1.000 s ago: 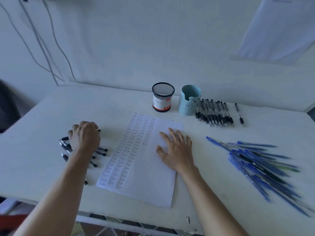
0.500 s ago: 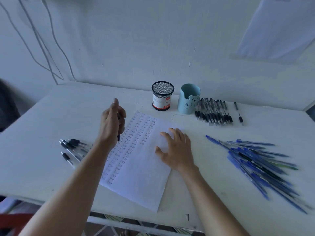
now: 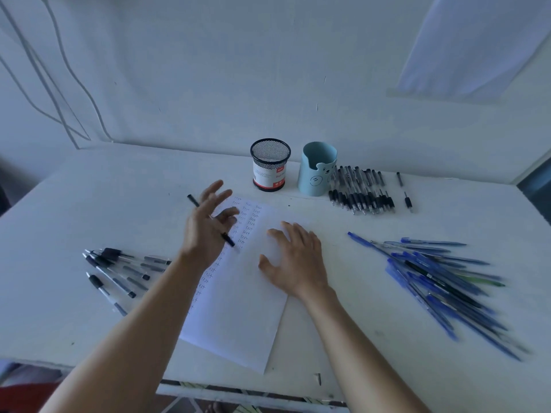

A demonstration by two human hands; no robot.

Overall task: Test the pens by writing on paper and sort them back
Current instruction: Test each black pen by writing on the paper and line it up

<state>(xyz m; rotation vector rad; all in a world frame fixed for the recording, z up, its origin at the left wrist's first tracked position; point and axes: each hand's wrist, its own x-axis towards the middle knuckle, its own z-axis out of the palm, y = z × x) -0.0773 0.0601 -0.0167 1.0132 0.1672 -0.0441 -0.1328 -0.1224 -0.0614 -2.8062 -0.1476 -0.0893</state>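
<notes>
Nearest on the white bench [image 3: 89, 204] lies a white sheet of handwritten paper [image 3: 238, 311], the right hand [image 3: 295, 263] pressing it flat-fingered, the left hand [image 3: 205, 231] above its left edge pinching a slim black pen [image 3: 228, 239]. Scattered black pens [image 3: 119, 269] lie left, blue plastic pens [image 3: 441, 281] right; farther back a black mesh cup [image 3: 270, 165] and pale blue cup [image 3: 317, 169] stand before a white wall [image 3: 208, 70] with cables [image 3: 64, 73].

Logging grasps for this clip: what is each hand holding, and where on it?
Left hand holds a black pen around mid-barrel, both ends showing; right hand holds nothing, resting flat on the paper.
</notes>
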